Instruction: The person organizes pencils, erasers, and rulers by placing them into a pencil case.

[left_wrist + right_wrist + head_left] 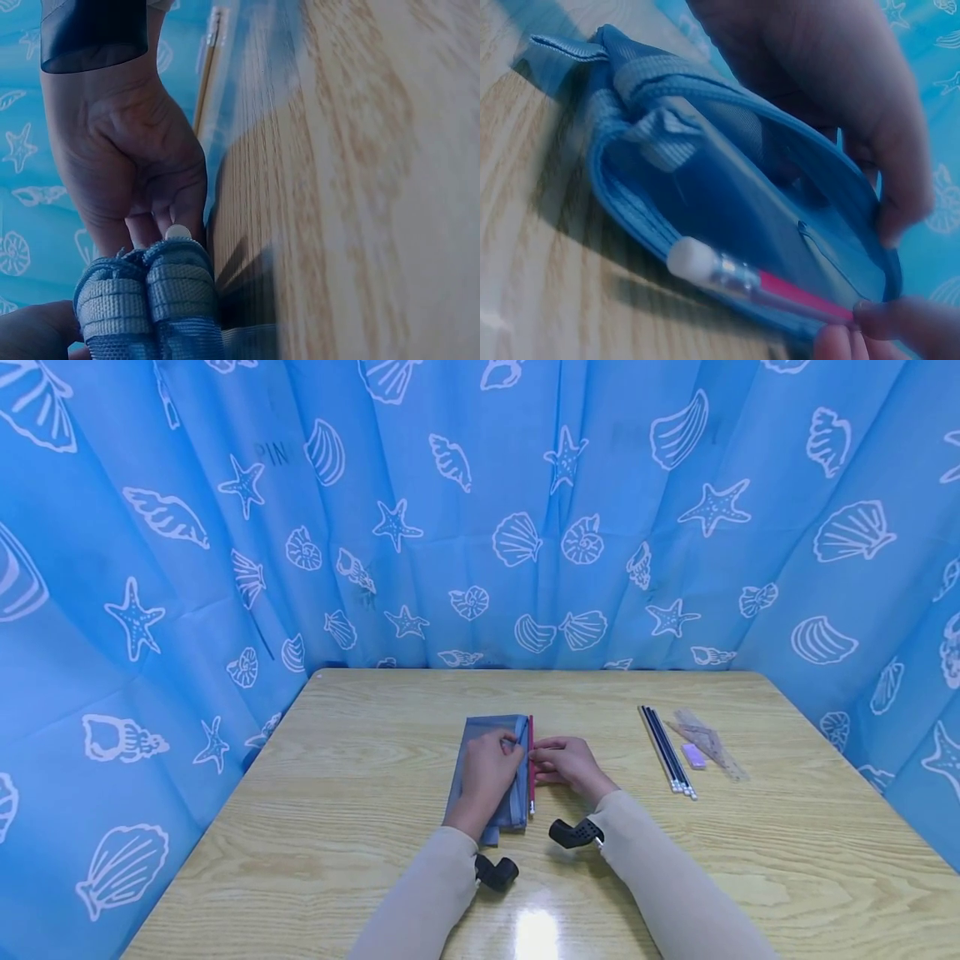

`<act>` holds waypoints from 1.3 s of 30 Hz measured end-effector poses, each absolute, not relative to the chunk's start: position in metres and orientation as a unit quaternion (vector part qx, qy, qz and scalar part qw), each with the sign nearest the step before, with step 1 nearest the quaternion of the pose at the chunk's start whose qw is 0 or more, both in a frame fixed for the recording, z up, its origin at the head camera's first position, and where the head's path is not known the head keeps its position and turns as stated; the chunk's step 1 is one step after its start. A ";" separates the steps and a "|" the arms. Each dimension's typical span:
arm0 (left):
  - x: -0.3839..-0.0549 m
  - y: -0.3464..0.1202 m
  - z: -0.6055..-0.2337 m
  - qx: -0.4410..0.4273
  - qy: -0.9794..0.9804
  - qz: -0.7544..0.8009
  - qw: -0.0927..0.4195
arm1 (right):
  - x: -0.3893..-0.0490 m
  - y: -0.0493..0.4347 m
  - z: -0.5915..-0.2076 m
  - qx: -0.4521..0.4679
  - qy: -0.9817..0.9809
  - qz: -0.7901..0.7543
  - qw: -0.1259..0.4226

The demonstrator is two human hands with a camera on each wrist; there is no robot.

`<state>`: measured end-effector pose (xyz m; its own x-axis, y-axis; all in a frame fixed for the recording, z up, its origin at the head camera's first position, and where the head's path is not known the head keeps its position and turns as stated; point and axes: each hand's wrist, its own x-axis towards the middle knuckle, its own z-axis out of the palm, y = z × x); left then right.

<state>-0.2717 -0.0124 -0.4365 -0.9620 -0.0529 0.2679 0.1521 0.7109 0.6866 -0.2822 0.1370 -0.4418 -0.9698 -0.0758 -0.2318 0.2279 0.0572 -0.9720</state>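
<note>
A blue mesh zip pouch (pixel 476 728) is on the table in front of me, its mouth turned to the right. My left hand (pixel 486 770) grips the upper edge of that mouth, thumb and fingers on the zip band. In the right wrist view the pouch (pixel 739 191) gapes wide, with a fabric tab at one end. My right hand (pixel 572 763) pinches a red pencil (pixel 532 789) with a white eraser end. The pencil (pixel 802 297) lies along the opening, close to the lower zip edge in the right wrist view.
To the right lie several dark pencils (pixel 663 747) side by side, with white eraser ends. Beside them are a purple eraser (pixel 693 756) and clear plastic rulers (pixel 720 750). A blue curtain (pixel 480 527) with white shells surrounds the wooden table (pixel 360 760).
</note>
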 end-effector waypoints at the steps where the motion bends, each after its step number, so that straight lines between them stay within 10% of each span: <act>1: -0.272 -0.012 -0.436 -0.027 -0.915 -0.379 0.136 | -0.282 0.136 -0.442 0.054 0.717 -0.686 0.111; 39: -0.274 -0.006 -0.436 -0.045 -0.908 -0.387 0.152 | -0.277 0.123 -0.441 0.054 0.712 -0.692 0.107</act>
